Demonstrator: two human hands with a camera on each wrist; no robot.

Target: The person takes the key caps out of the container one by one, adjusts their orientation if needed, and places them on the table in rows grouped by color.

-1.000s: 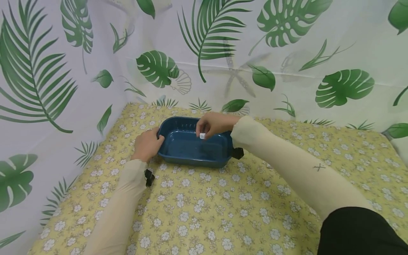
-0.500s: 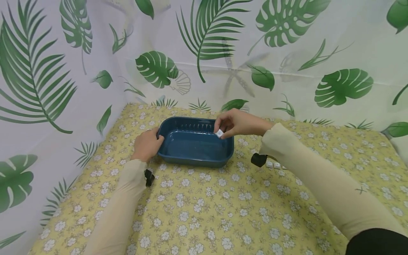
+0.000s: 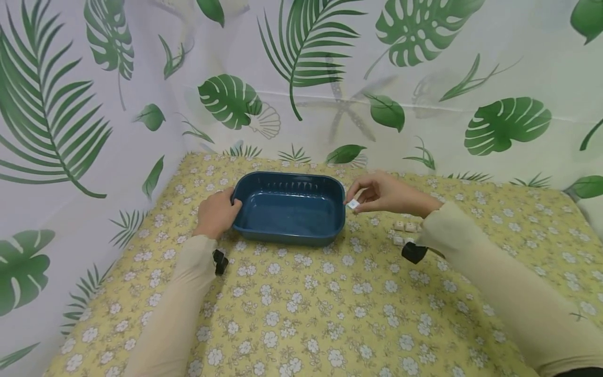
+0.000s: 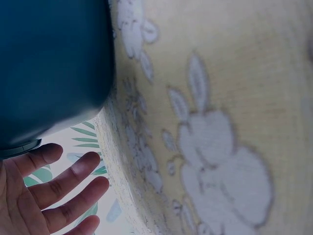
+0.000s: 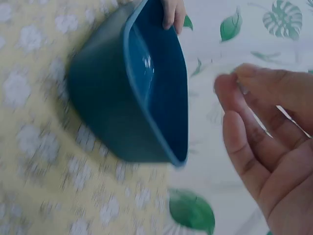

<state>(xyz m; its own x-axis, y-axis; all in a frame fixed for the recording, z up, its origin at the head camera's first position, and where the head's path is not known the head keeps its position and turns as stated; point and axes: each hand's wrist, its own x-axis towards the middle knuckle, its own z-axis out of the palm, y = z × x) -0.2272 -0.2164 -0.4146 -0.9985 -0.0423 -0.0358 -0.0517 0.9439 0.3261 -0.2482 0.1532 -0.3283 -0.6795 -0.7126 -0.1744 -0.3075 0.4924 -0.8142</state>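
My left hand (image 3: 218, 213) grips the left end of a dark blue rectangular basin (image 3: 287, 240), its thumb hooked over the rim. In the left wrist view, the fingers of that left hand (image 4: 63, 191) spread beside the basin's outer wall (image 4: 54, 63). Just off the basin's right rim, my right hand (image 3: 383, 193) pinches a small white block (image 3: 353, 204) between thumb and fingertips. The block shows a faint mark on one face. In the right wrist view, the fingertips of the right hand (image 5: 269, 112) hide most of it. The basin's visible floor is bare.
Several small whitish blocks (image 3: 399, 225) lie in two rows to the right of the basin, partly covered by my right sleeve and a black wrist device (image 3: 414, 253). A yellow floral cloth (image 3: 301, 314) covers the table. Leaf-printed sheets (image 3: 424, 131) hang behind and at left.
My right hand has moved from over the basin to the right, past its rim, still pinching the white block. More blocks on the table have come into view. The left hand has stayed in place.
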